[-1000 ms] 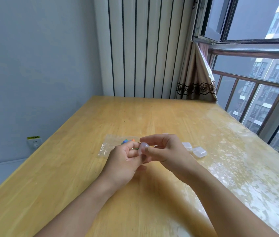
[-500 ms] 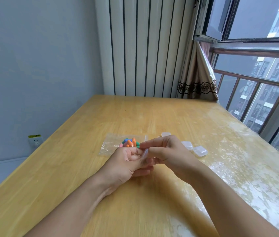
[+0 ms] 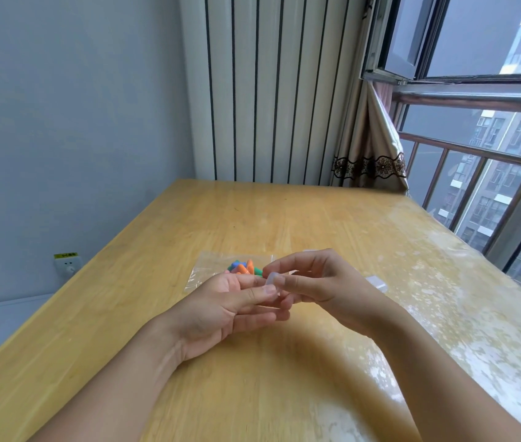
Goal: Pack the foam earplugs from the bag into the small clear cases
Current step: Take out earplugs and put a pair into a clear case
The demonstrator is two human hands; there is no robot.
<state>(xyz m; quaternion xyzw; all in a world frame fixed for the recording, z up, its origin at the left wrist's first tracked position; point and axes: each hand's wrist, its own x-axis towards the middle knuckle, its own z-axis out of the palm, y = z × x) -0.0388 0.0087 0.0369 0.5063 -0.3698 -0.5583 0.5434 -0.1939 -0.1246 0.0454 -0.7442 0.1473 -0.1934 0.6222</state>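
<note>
A small clear case (image 3: 272, 280) is pinched between both hands above the wooden table (image 3: 284, 218). My left hand (image 3: 221, 309) lies palm up, its thumb against the case. From the right, my right hand (image 3: 320, 283) grips the case with thumb and fingers. Just behind the hands lies a clear plastic bag (image 3: 211, 266) holding several orange, blue and green foam earplugs (image 3: 242, 267). Another clear case (image 3: 377, 281) rests on the table to the right of my right hand, partly hidden by it.
A grey wall with a socket (image 3: 68, 266) runs along the table's left side. A striped panel and a curtain (image 3: 371, 148) stand behind the far edge. A window with a metal railing (image 3: 476, 97) borders the right side.
Both hands have lowered slightly and my left palm has turned upward. The bag's earplugs, half hidden a second ago, now show above my left hand. The case stays between the fingers.
</note>
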